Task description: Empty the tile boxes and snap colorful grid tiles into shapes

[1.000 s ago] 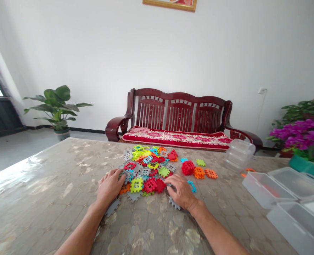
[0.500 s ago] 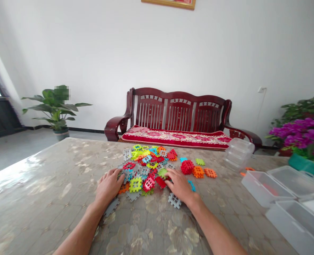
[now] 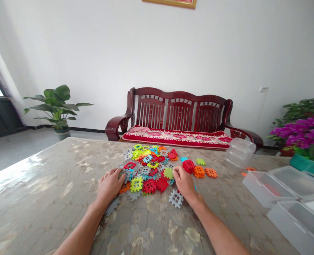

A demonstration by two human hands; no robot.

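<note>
A heap of interlocking plastic building tiles [image 3: 145, 170] in red, green, grey, blue and orange lies on the table. My left hand [image 3: 110, 186] rests against its left side, fingers loosely extended and thumb apart, with nothing visible in it. At the right side of the heap is my right hand [image 3: 185, 182], its fingers curled together close beside a green tile [image 3: 168, 173]. Whatever its fingertips hold, if anything, is hidden. A red tile [image 3: 162, 184] and a red window tile [image 3: 149, 186] lie at the near side. Just below the right hand lies a grey window tile [image 3: 176, 199].
Past my right hand are a red stack of tiles [image 3: 188, 166], orange tiles [image 3: 198, 172] and a loose green tile [image 3: 200, 162]. Clear plastic boxes [image 3: 268, 189] and a stacked clear container [image 3: 240, 154] stand on the right, with a purple-flowered plant [image 3: 306, 132] behind.
My right hand has drawn a little to the right and its fingers have curled in. The red tiles at the near side now lie flatter and show more fully. My left hand stays put.
</note>
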